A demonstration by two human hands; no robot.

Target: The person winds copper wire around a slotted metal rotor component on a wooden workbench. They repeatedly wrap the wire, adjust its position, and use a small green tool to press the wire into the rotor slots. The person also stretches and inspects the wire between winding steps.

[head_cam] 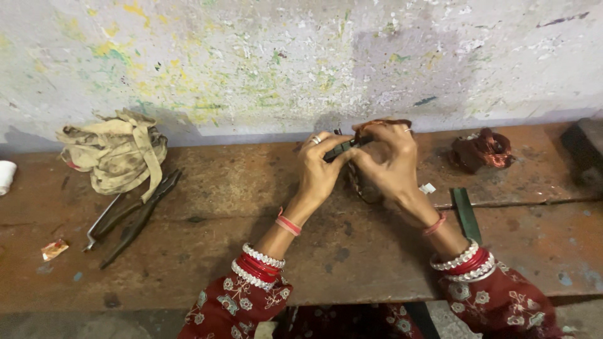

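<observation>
We are holding a small dark part (pixel 342 148) between both hands, at the far middle of the worktop (pixel 207 251), close to the paint-flecked wall (pixel 264 56). Our left hand (pixel 321 169) is pinching its left end with thumb and fingers; our right hand (pixel 386 160) is curling closed over its right end, hiding much of it. It is looking stiff, light and small, likely metal, so we are judging a fingertip grip at the ends best. Pliers (pixel 129 216) and a rag (pixel 116 154) are lying well to the left, a copper coil (pixel 483 150) to the right.
</observation>
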